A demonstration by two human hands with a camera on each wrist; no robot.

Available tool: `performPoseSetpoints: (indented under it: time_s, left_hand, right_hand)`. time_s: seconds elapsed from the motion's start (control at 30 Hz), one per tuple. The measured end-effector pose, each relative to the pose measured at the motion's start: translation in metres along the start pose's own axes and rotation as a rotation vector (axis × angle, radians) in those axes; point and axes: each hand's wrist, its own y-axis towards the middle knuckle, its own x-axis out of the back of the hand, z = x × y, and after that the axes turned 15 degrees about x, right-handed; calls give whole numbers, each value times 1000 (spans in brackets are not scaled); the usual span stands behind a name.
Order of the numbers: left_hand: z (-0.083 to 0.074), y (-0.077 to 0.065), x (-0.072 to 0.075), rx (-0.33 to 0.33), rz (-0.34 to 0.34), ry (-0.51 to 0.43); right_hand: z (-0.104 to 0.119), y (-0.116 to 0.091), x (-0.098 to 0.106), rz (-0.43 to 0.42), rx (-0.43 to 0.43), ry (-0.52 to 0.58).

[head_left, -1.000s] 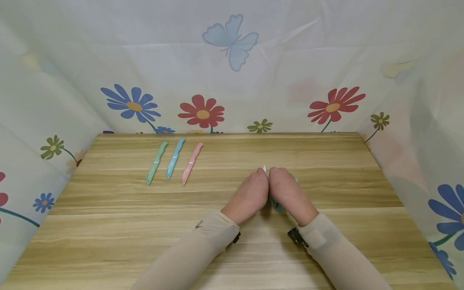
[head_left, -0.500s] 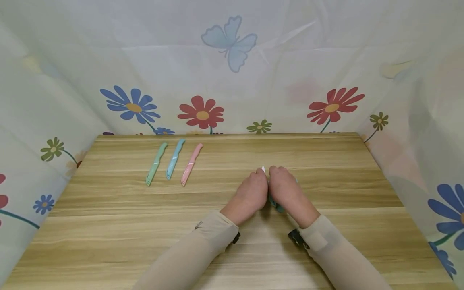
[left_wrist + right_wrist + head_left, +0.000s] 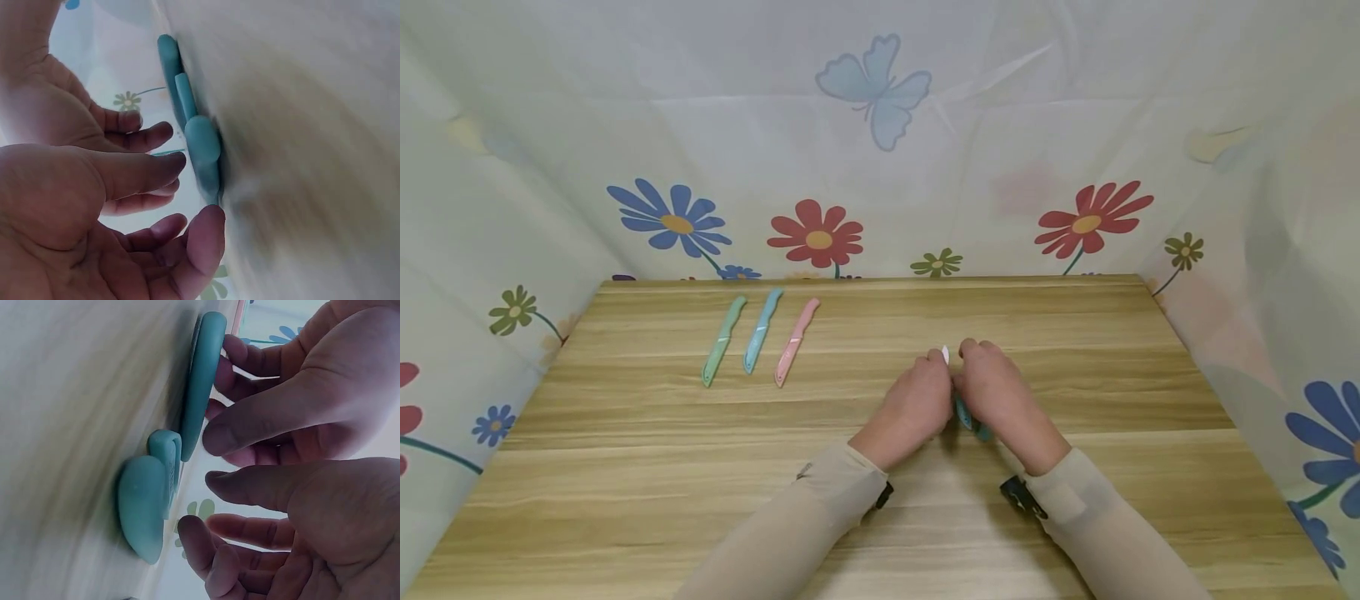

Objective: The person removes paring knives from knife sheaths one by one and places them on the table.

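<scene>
My left hand (image 3: 916, 402) and right hand (image 3: 1002, 392) are close together over the table, right of centre. Between them lie smooth teal pieces (image 3: 962, 412), partly covered by the hands. A white pointed tip (image 3: 945, 354) shows just beyond my left fingers. The right wrist view shows a long teal handle (image 3: 203, 387) near my left fingertips, a small slotted teal piece (image 3: 165, 450) and a rounded teal piece (image 3: 140, 506). In the left wrist view, my left index fingertip (image 3: 209, 222) is right at the rounded teal piece's lower end. Both thumbs and fingers are parted, relaxed, with nothing gripped.
Three slim sheathed knives lie slanted side by side at the back left: a green knife (image 3: 723, 342), a blue knife (image 3: 763, 331) and a pink knife (image 3: 797, 342). The wood-grain table (image 3: 662, 450) ends at a flower-printed curtain (image 3: 970, 133) behind and at both sides.
The hands have drawn slightly apart, the right one moving a little to the right. More of the teal pieces shows between them. The knives stay where they were.
</scene>
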Motion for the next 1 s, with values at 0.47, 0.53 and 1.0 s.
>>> performPoseSetpoints:
  time_s: [0.47,0.53,1.0]
  left_hand:
    - [14,-5,22,3,-70,71]
    - [15,-6,25,-6,-88,88]
    - [34,-5,45,-24,-174,136]
  right_hand:
    - [7,-3,5,-31,27,5]
    - [8,-3,5,-31,29,-5]
    - [14,-4,1,-158,202,-169]
